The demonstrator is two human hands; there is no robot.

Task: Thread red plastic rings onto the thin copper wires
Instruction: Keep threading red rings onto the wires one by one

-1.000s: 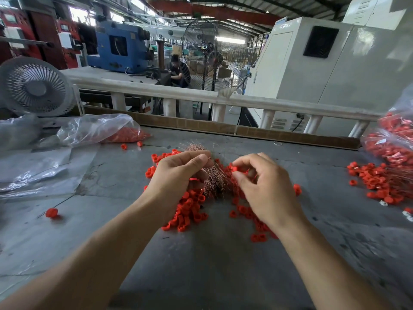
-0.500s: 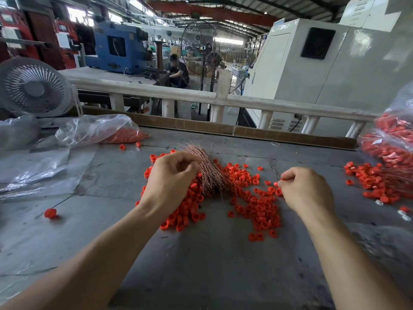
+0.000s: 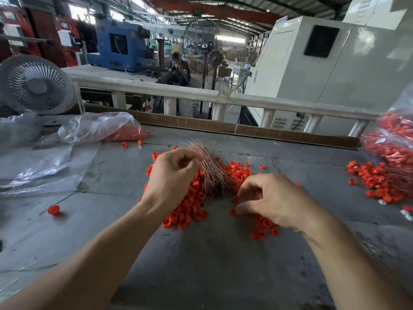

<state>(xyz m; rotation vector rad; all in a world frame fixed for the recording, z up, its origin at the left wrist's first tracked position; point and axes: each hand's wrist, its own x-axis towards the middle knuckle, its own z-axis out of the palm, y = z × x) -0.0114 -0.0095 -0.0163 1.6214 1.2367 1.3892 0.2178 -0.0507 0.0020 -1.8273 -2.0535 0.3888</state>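
Note:
A bundle of thin copper wires (image 3: 211, 170) stands tilted in the middle of the grey table (image 3: 212, 265). My left hand (image 3: 172, 175) grips it from the left, fingers curled round the strands. A loose pile of red plastic rings (image 3: 192, 206) spreads around and beneath the bundle. My right hand (image 3: 272, 200) hovers low over the right part of that pile, just right of the wires. Its fingers are bent like a claw, thumb and forefinger apart. One ring (image 3: 232, 212) lies at the thumb tip; I see nothing pinched between the fingers.
A clear bag of red rings (image 3: 105, 130) lies at the back left near plastic sheets (image 3: 33, 168) and a white fan (image 3: 35, 86). A second bag (image 3: 393, 142) and ring heap (image 3: 375, 180) sit at right. One ring on a wire (image 3: 53, 209) lies left.
My right hand swung out to the right with its fingers pinched, then came back toward the bundle and sank onto the ring pile with fingers spread. My left hand kept hold of the wires.

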